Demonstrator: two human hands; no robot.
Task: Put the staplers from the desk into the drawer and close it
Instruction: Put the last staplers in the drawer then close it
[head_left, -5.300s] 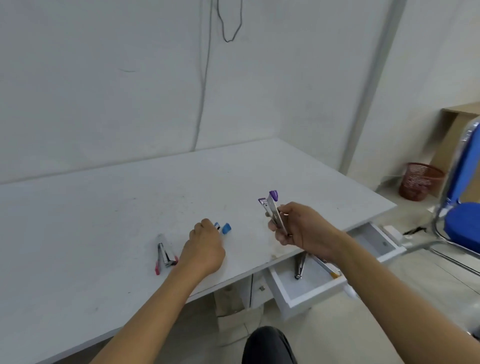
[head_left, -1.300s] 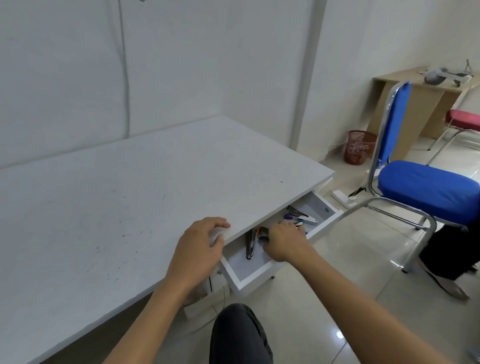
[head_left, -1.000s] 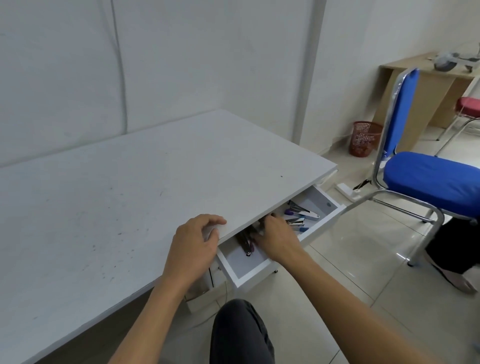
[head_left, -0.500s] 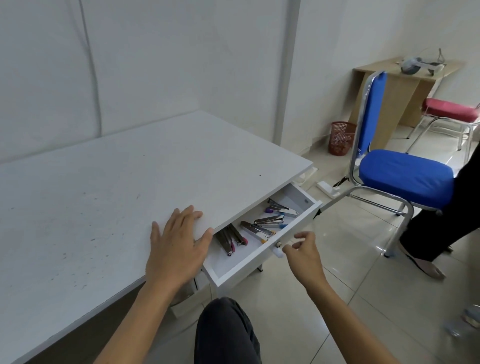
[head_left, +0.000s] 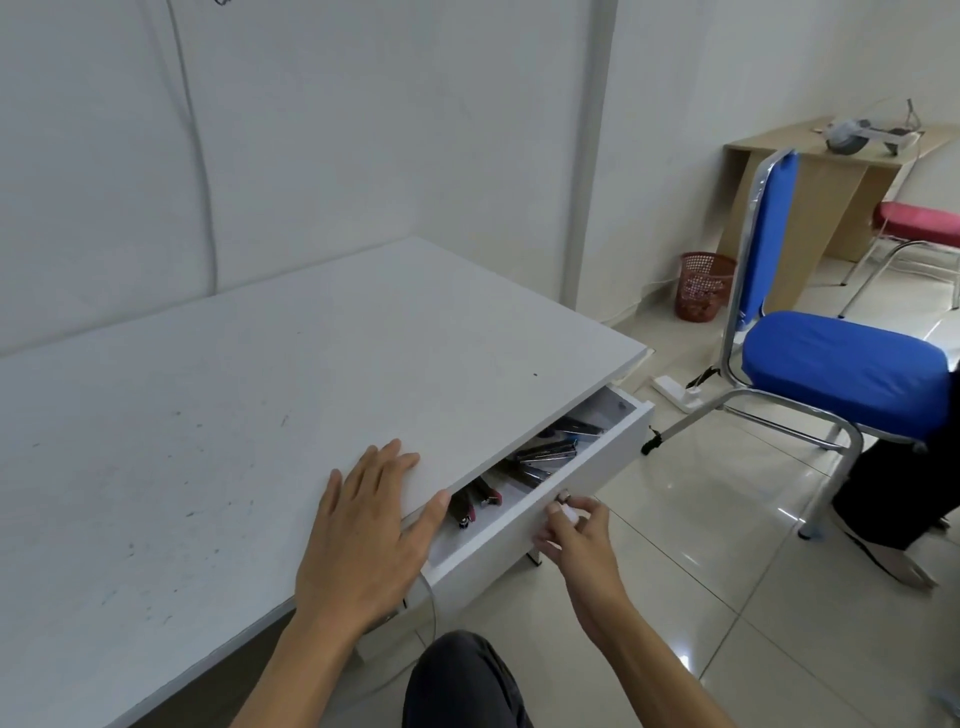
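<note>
A white drawer (head_left: 524, 530) under the white desk (head_left: 234, 415) stands partly open, only a narrow strip of its inside showing. Several staplers (head_left: 545, 457) lie in it, one with red parts (head_left: 475, 506) near its left end. My right hand (head_left: 576, 535) pinches the small knob (head_left: 563, 501) on the drawer front. My left hand (head_left: 363, 525) lies flat on the desk's front edge, fingers spread, thumb over the edge above the drawer. No stapler shows on the desk top.
A blue chair (head_left: 831, 364) with metal legs stands right of the desk. A red wastebasket (head_left: 704, 286), a wooden table (head_left: 831, 182) and a power strip (head_left: 675, 392) on the tiled floor are further back. A person's dark leg and foot (head_left: 893, 519) are at the right edge.
My right hand left the staplers inside the drawer and took hold of its front knob. The drawer has slid inward under the desk. My left hand flattened on the desk edge.
</note>
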